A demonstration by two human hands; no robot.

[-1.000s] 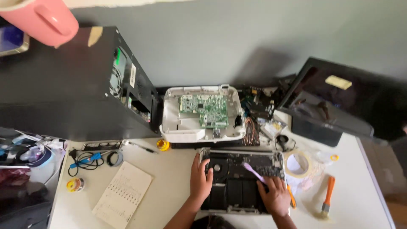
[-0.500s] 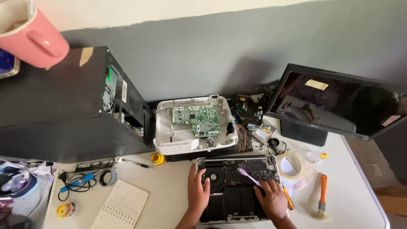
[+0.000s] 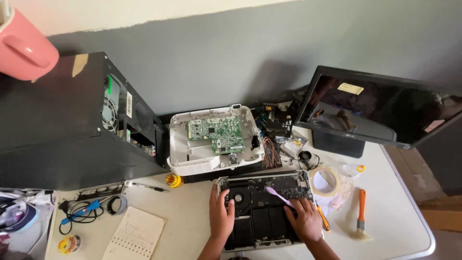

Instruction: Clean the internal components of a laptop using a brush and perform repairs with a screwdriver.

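An opened laptop base (image 3: 263, 187) lies on the white table near its front edge, with fan, board and black battery cells exposed. My left hand (image 3: 221, 217) rests flat on the laptop's left side next to the fan. My right hand (image 3: 305, 220) holds a purple toothbrush (image 3: 278, 196) whose head points up-left over the laptop's board.
Behind the laptop sits an open white device shell (image 3: 210, 139) with a green circuit board. A black computer tower (image 3: 72, 125) stands at left, a tilted monitor (image 3: 380, 110) at right. Tape roll (image 3: 326, 180), orange-handled brush (image 3: 361, 212), notepad (image 3: 134, 236) and cables (image 3: 82, 214) lie around.
The view has tilted upward and shifted, so more wall and monitor show. Both hands stay on the laptop, the toothbrush still over the board.
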